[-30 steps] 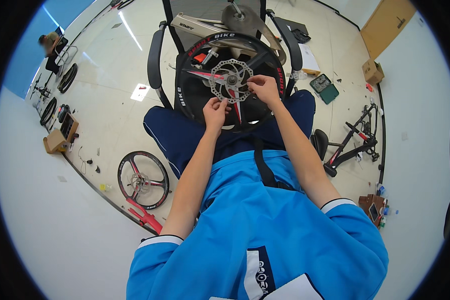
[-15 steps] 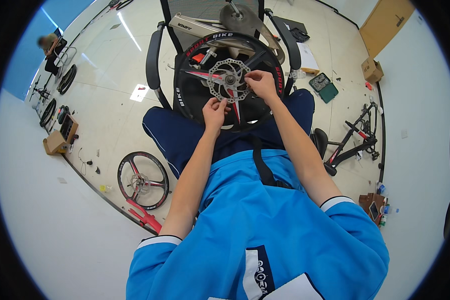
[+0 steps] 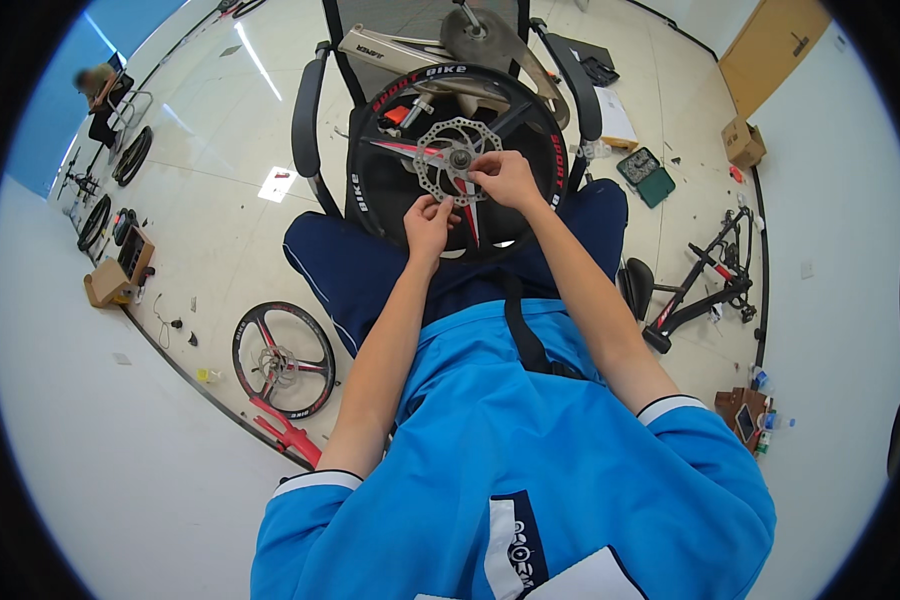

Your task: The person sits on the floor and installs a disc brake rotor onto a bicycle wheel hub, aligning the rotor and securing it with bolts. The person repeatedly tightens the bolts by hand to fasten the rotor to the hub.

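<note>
A black bicycle wheel (image 3: 362, 165) with red and white markings lies against my knees on a chair. On its hub sits a silver brake disc (image 3: 428, 180) with a scalloped, perforated edge. My left hand (image 3: 428, 228) has its fingertips closed at the disc's lower rim, thumb against the metal. Over the disc's right part is my right hand (image 3: 506, 182), its fingers pinched together just beside the hub (image 3: 460, 159). Whatever those fingers hold, if anything, is too small to make out.
Behind the wheel, a pale bike frame (image 3: 380, 48) rests on the chair, between its armrests (image 3: 306, 120). Another wheel (image 3: 283, 360) and a red fork (image 3: 288, 432) lie at left. At right are a dark frame (image 3: 705, 275), a green tool case (image 3: 647, 177) and a cardboard box (image 3: 743, 142).
My right hand has moved left and slightly down, from the disc's right rim to near the hub. My left hand stays at the lower rim.
</note>
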Motion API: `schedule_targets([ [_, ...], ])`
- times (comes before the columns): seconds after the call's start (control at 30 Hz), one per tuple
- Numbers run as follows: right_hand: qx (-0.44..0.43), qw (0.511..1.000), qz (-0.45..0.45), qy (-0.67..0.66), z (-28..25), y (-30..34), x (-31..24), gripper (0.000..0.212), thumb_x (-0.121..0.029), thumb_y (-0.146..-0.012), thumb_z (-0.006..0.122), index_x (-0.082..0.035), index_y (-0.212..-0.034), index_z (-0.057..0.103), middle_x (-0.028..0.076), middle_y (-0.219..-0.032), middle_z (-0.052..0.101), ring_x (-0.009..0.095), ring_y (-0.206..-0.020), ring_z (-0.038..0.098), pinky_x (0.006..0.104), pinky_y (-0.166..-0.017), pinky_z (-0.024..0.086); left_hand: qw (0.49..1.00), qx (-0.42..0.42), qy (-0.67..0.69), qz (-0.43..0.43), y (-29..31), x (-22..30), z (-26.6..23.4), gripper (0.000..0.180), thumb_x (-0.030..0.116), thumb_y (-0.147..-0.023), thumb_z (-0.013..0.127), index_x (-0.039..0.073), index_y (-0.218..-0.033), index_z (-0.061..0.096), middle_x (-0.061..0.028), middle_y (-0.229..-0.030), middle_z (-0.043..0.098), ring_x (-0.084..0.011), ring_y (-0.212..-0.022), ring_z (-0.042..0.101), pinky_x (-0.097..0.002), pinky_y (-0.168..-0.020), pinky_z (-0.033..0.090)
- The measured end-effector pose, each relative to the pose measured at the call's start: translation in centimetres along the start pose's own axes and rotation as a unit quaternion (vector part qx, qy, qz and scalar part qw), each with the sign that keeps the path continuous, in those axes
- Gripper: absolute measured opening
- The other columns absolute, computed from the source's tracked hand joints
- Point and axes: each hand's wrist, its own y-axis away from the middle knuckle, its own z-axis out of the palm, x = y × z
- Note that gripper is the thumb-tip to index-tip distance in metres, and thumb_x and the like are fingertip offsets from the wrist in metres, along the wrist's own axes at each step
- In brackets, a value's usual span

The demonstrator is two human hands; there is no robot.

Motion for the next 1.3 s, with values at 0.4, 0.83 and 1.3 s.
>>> schedule_targets([
  [0.4, 0.022, 0.997, 0.042, -0.064, -0.5, -0.2, 1.1, 0.015, -0.011, -0.076, 0.074, -0.001, -0.088, 0.075, 0.01, -0.077, 0.073, 0.015, -0.068, 0.071, 0.0277, -0.065, 0.056, 1.0, -0.004, -0.001, -0.003, 0.0, 0.0, -0.1, 0.015, 0.015, -0.094, 0.066, 0.001, -0.096, 0.06, -0.0064, -0.083, 0.07, -0.0118, -0.068, 0.065, -0.0232, -0.06, 0.045],
  [0.83, 0.038, 0.992, 0.071, -0.094, -2.0, 0.2, 2.1, 0.014, -0.01, -0.079, 0.073, 0.0, -0.089, 0.074, 0.008, -0.074, 0.072, 0.012, -0.062, 0.067, 0.0255, -0.057, 0.052, 1.0, 0.001, 0.008, -0.006, 0.1, 0.3, -0.1, 0.017, 0.017, -0.094, 0.067, 0.001, -0.097, 0.06, -0.0067, -0.085, 0.07, -0.0118, -0.068, 0.065, -0.0232, -0.06, 0.045],
  [1.3, -0.046, 0.986, 0.126, -0.098, -0.8, 0.2, -1.9, 0.018, -0.007, -0.083, 0.07, 0.003, -0.097, 0.072, 0.009, -0.08, 0.072, 0.013, -0.061, 0.067, 0.0251, -0.05, 0.054, 1.0, 0.004, 0.007, 0.002, 0.1, 0.2, -0.1, 0.018, 0.015, -0.093, 0.068, -0.001, -0.098, 0.06, -0.0074, -0.083, 0.07, -0.0111, -0.065, 0.064, -0.0224, -0.058, 0.045],
])
